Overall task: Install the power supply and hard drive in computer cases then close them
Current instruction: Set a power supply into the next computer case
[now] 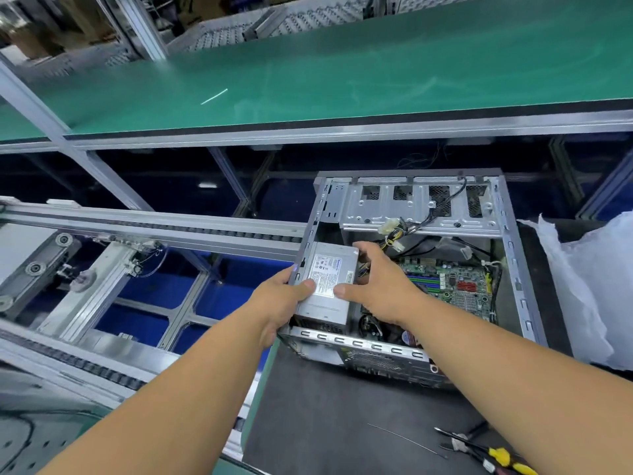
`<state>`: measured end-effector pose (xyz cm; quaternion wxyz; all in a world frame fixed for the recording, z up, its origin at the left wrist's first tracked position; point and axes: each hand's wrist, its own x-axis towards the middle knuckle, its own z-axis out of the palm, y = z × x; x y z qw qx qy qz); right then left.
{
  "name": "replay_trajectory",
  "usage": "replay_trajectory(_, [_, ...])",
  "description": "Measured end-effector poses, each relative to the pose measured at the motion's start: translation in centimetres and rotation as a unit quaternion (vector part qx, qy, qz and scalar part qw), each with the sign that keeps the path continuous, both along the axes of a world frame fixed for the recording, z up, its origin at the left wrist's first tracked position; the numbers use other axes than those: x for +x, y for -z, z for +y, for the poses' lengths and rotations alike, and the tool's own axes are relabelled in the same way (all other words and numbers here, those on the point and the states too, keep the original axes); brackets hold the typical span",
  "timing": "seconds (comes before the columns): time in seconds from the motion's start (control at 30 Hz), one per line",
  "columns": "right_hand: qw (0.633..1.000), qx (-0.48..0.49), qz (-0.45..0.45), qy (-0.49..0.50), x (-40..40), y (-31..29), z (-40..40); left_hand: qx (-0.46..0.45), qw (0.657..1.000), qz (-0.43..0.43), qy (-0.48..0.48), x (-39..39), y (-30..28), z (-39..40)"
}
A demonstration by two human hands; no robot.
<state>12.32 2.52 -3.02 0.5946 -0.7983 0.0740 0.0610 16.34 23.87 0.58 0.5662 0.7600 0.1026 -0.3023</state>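
The case (421, 347) is bare silver-grey metal with perforated mesh patches. The supply (325, 289) is grey with a white printed label. The board (452, 282) is green with blue and red slots. The tabletop (308, 406) is dark grey; the shelf (342, 70) above is green. The wrap (589, 289) is white.

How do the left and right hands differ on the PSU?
The left hand grips the grey metal power supply box at the case's outer left wall, thumb on the label. The right hand reaches inside the open silver computer case, spanning the box's inner side, fingers at its far corner. Both hold the same box.
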Motion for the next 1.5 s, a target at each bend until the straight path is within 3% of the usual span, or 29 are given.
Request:
replay_trajectory(0.23, [0.990, -0.116, -0.053, -0.052, -0.7, -0.2, 0.3, -0.022, 1.000, 0.020, 0.002, -0.8, 0.3, 0.1])
replay_trajectory(0.43, [0.964, -0.210, -0.039, -0.156, -0.4, -0.6, 0.9, 0.008, 0.999, -0.051, 0.012, -1.6, 0.6, -0.1])
replay_trajectory(0.63, [0.958, -0.247, -0.072, -0.123, -0.4, -1.3, 1.5, 0.063, 0.996, -0.045, -0.044, -2.0, 0.5, -0.4])
replay_trajectory(0.83, [0.953, -0.260, -0.107, -0.109, -0.6, -1.5, 1.4, 0.063, 0.991, -0.088, -0.073, -2.0, 1.1, -0.6])
replay_trajectory(0.93, [0.945, -0.290, -0.100, -0.115, -0.3, -1.5, 1.5, 0.028, 0.995, -0.064, -0.076, -2.0, 1.3, -0.4])
replay_trajectory(1.17, [0.970, -0.187, -0.067, -0.139, -0.2, -0.7, 0.2, -0.052, 0.998, -0.043, -0.017, -1.6, 1.6, 0.2])
replay_trajectory(1.37, [0.993, -0.101, -0.056, -0.027, 0.4, -0.3, -0.4, -0.035, 0.998, -0.051, 0.007, -1.2, 1.7, 0.1])
replay_trajectory(1.5, [0.992, -0.122, -0.010, -0.029, 0.9, -0.4, -0.3, -0.034, 0.998, -0.056, 0.016, -1.3, 1.8, 0.2])
